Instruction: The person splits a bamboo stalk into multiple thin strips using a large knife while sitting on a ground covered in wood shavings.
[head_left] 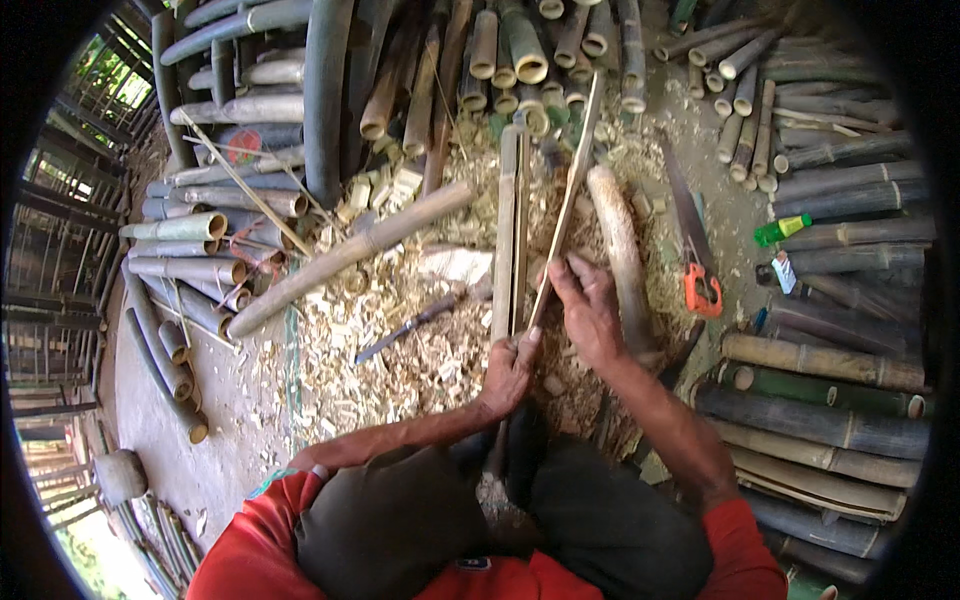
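Note:
A long thin bamboo strip (570, 190) slants away from me in both hands. My left hand (510, 375) is closed round its near end, at the lower end of a split bamboo piece (505, 240); whether it grips that piece too is unclear. My right hand (590, 312) has its fingers closed on the strip farther up. The split piece stands just left of the strip, a dark gap running along it. To the left, a knife (410, 325) with a dark handle lies on the shavings. A thick pale pole (622, 255) rests right of my right hand.
Pale wood shavings (370, 390) cover the floor in front. A bamboo pole (350, 260) lies diagonally at the left. An orange-handled saw (690, 230) lies at the right, with a green bottle (783, 230) beyond. Bamboo stacks (830, 435) line the right, left and far sides.

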